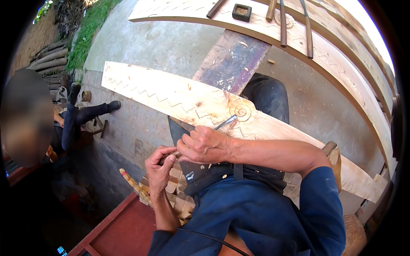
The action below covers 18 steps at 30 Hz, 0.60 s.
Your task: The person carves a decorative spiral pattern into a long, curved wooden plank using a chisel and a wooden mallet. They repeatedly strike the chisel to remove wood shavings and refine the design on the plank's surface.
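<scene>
So the ground here is mostly grey concrete (149, 45), with a strip of grass (96, 27) up top left. Biggest thing on it is a long curved beam (188, 12) along the top and right, with more timber stacked behind it. Next is the pale board (145, 87), running at a slant through the middle, over a dark scuffed plank (228, 53). It's got a zigzag line (171, 102) along it and a round spiral (241, 112) near its middle. Off to the left another person (85, 114) is sitting, and there's a red wooden frame (113, 222) bottom left.

Hands: the right hand (205, 145) is wrapped snugly round a metal-tipped chisel (226, 122), and the left hand (160, 166) has its handle end, thumb and fingers closed in. The tip sits right by the spiral; can't tell if it's actually touching wood. Smaller stuff: a squarish dark pot (242, 13) on the beam, then tiny wood chips (230, 81) scattered on the plank.
</scene>
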### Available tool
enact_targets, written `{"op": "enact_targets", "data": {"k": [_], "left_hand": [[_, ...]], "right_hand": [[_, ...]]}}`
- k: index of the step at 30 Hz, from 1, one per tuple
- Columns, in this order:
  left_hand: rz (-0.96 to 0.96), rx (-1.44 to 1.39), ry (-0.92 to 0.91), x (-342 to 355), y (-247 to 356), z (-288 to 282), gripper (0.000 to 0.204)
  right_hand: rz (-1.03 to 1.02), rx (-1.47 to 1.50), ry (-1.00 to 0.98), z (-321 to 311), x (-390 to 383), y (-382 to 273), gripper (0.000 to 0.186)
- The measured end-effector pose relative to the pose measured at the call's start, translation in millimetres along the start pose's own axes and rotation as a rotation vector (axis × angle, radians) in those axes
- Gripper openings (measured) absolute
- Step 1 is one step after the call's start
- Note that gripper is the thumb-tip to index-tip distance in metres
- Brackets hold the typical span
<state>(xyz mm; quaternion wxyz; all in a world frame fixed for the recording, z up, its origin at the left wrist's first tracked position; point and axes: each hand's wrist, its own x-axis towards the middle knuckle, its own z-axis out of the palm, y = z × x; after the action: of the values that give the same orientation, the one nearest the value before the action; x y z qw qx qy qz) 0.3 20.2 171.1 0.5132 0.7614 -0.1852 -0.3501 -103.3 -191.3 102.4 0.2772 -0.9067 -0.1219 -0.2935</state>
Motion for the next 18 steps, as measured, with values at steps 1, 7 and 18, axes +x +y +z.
{"op": "enact_targets", "data": {"k": [1,7,18], "left_hand": [[0.009,-0.003,-0.001,0,-1,0,0.022],[-0.001,-0.032,-0.017,0,-5,1,0.021],[-0.001,0.01,-0.021,0,11,3,0.029]], "right_hand": [[0.001,0.007,-0.004,1,0,0,0.04],[-0.003,0.047,-0.03,1,-2,1,0.043],[0.048,0.166,0.007,2,1,7,0.045]]}}
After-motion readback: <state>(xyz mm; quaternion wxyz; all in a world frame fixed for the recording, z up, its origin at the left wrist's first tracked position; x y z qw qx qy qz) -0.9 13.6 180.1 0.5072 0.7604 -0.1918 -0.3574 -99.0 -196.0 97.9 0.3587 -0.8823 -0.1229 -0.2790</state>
